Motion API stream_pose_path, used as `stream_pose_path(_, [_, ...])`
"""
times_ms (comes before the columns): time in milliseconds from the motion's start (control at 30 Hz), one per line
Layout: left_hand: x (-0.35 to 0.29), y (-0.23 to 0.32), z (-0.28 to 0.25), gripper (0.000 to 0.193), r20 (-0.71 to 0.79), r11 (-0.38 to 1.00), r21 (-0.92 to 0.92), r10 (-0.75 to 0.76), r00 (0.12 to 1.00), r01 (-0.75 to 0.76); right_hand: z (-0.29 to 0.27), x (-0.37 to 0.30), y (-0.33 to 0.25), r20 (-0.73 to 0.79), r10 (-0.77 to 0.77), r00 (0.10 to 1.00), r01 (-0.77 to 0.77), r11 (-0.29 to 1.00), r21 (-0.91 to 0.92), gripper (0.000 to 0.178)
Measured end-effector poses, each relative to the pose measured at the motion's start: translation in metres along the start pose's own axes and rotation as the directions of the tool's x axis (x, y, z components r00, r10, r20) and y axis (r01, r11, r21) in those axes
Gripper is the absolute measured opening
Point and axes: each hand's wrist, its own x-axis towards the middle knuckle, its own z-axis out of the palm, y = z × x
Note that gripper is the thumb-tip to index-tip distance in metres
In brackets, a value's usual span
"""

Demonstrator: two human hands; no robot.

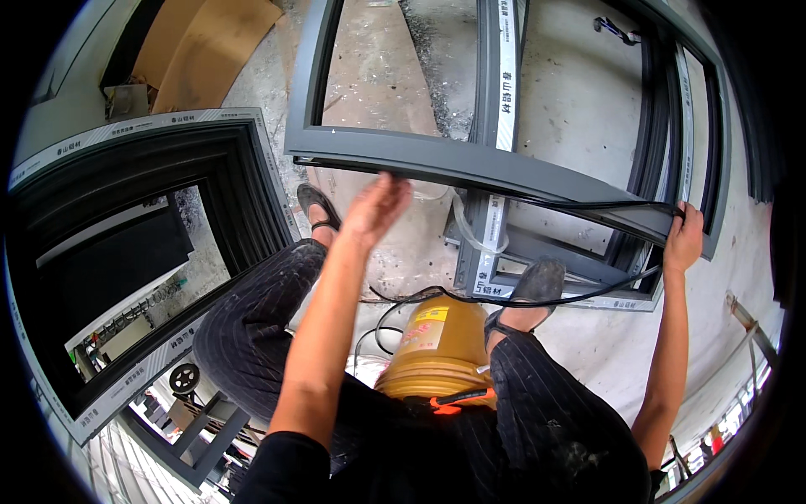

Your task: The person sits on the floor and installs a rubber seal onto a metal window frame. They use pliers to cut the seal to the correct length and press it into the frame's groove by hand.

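A grey metal window frame (386, 144) lies raised in front of me. At its near right corner my right hand (685, 242) has its fingers closed around a black rubber seal strip (579, 204). One length of the strip runs left along the frame's near edge. The other end hangs below the hand and curves left past my foot. My left hand (378, 212) is at the near edge toward the frame's left corner. Its fingers are bent and blurred, with the tips close to the edge, so I cannot see if they grip anything.
A yellow bucket (437, 336) stands between my legs, and a tool with orange handles (460, 401) is near it. Another dark frame (138, 126) leans at the left. Below the raised frame lies another grey frame (571, 290). Cardboard (210, 50) is at the far left.
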Motion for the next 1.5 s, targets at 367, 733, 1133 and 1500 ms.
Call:
stream_pose_path(367, [0.004, -0.049, 0.055, 0.019, -0.132, 0.997, 0.021, 0.083, 0.988, -0.081, -0.005, 0.0, -0.008, -0.065, -0.013, 0.998, 0.017, 0.999, 0.048, 0.02])
stream_pose_path(733, [-0.004, -0.073, 0.079, 0.025, -0.088, 0.995, 0.047, 0.094, 0.992, -0.09, -0.012, 0.0, -0.012, -0.039, -0.001, 0.999, 0.005, 0.996, 0.091, 0.015])
stream_pose_path(1133, [0.006, -0.055, 0.059, 0.015, -0.164, 0.958, 0.049, 0.286, 0.944, -0.282, -0.04, 0.003, -0.011, 0.171, -0.037, 0.985, 0.002, 0.98, 0.201, 0.018])
stream_pose_path(1500, [0.048, 0.028, 0.019, 0.011, -0.152, 0.913, 0.228, 0.376, 0.914, -0.338, -0.125, -0.032, -0.02, 0.477, -0.032, 0.878, -0.367, 0.593, 0.716, 0.022])
